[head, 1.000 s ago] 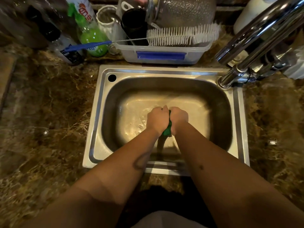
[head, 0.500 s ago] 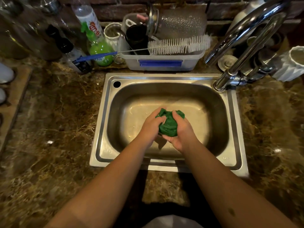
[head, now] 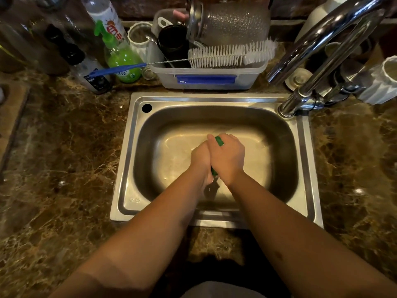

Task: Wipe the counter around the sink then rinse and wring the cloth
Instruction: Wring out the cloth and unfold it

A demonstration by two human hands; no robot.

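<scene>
Both my hands are over the basin of the steel sink (head: pixel 126 168), squeezed together around a green cloth (head: pixel 219 140). Only a small green tip shows above my right hand (head: pixel 227 158) and a sliver below, between the wrists. My left hand (head: pixel 200 160) grips the cloth from the left, pressed against the right hand. Most of the cloth is hidden inside the two fists. The brown marble counter (head: pixel 64 158) surrounds the sink. The chrome faucet (head: pixel 311 61) arches from the back right; no water stream shows.
Behind the sink stands a clear plastic tub (head: pixel 210 78) with cups and a long bottle brush (head: pixel 232 53) with a blue handle. A green spray bottle (head: pixel 122 59) and dark bottles stand at back left. White ribbed cups (head: pixel 384 82) stand at far right.
Half a second ago the cloth lay bunched and visible between loosely cupped hands. Now both fists have closed tight over it again, hiding nearly all of it.
</scene>
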